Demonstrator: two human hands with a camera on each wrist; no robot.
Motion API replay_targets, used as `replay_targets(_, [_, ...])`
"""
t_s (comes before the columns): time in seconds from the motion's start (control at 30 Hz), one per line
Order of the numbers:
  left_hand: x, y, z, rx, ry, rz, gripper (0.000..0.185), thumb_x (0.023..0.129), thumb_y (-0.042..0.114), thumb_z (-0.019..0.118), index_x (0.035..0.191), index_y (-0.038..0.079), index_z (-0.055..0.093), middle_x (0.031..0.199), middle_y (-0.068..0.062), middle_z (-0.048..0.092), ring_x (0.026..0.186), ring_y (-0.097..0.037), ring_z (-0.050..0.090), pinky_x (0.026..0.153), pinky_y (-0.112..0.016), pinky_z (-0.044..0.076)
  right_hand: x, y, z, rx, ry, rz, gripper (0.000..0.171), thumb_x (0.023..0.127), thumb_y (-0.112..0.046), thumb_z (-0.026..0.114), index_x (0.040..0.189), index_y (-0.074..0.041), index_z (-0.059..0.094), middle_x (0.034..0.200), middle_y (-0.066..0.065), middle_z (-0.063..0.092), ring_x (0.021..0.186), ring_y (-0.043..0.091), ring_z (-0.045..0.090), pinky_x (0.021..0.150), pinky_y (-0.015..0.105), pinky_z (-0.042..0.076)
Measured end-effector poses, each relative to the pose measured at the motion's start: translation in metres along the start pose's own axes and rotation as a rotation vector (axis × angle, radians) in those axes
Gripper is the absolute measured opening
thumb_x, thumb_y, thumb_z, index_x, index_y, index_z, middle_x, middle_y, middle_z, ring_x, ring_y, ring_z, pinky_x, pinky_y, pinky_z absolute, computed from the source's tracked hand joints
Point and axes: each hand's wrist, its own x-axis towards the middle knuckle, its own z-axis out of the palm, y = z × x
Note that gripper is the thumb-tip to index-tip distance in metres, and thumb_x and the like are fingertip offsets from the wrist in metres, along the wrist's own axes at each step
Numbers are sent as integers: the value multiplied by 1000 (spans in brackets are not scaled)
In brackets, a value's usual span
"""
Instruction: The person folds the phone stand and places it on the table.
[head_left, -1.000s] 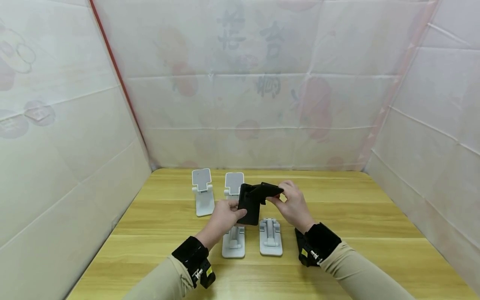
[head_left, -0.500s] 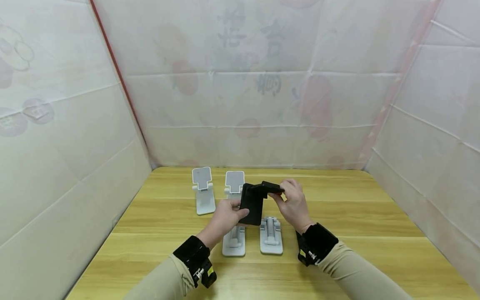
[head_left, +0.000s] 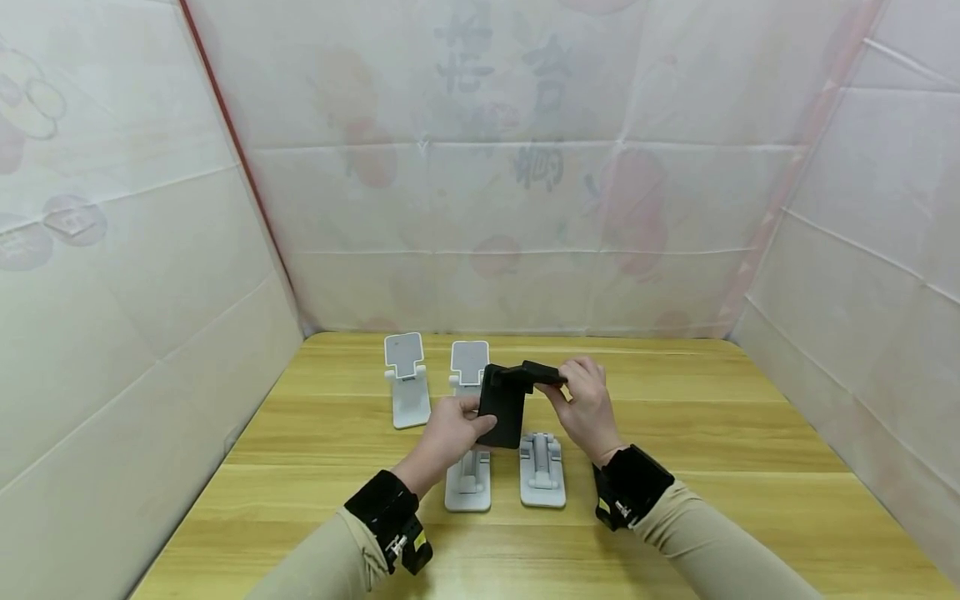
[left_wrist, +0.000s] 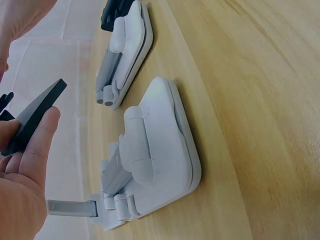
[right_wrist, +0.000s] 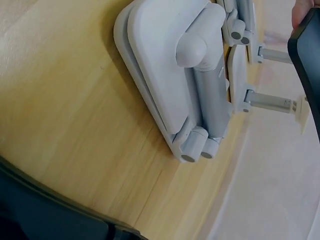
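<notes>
My left hand (head_left: 448, 433) gripped the black stand (head_left: 504, 407) by its base, steadying it above the table (head_left: 712, 433). My right hand (head_left: 587, 405) pinched its upper plate (head_left: 542, 374), fingers curled, to work the hinge.

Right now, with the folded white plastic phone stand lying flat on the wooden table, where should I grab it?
Pinch the folded white plastic phone stand across its base's long side edges, coming from above: it lies flat, and the ridged arm on top probably gives poorer purchase.

Black stand's (right_wrist: 307, 60) bulk beyond the right-wrist frame edge (fingertip too)
</notes>
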Motion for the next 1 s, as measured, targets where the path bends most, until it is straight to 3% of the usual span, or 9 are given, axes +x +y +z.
replay_targets(0.23, [1,2,-1,7,6,-1,34,100,4,63,134,-4,63,116,-21,73,103,-31,73,83,-44,65,-1,1,-2,-4,-37,1,32,83,-6,83,84,-8,50,80,6,52,89,26,48,80,36,24])
replay_targets(0.53, [2,0,-6,59,78,6,33,99,4,64,131,-3,65,116,-22,72,105,-34,72,81,-42,65,4,6,-11,34,-65,-36,26,78,-3,86,85,-8,61,78,3,62,83,25,54,73,39,36])
replay_targets(0.73, [3,-1,-13,98,120,0,35,99,5,65,134,-2,64,117,-22,72,107,-33,72,82,-40,65,10,9,-21,67,-94,-119,24,77,0,84,93,-8,68,83,2,65,84,23,57,78,41,40])
replay_targets(1.0, [5,-2,-19,128,127,6,35,100,5,64,134,-4,64,113,-20,73,105,-33,72,81,-39,65,25,9,-38,92,-170,-284,20,80,-3,83,95,-7,70,84,1,66,85,22,59,81,44,45])
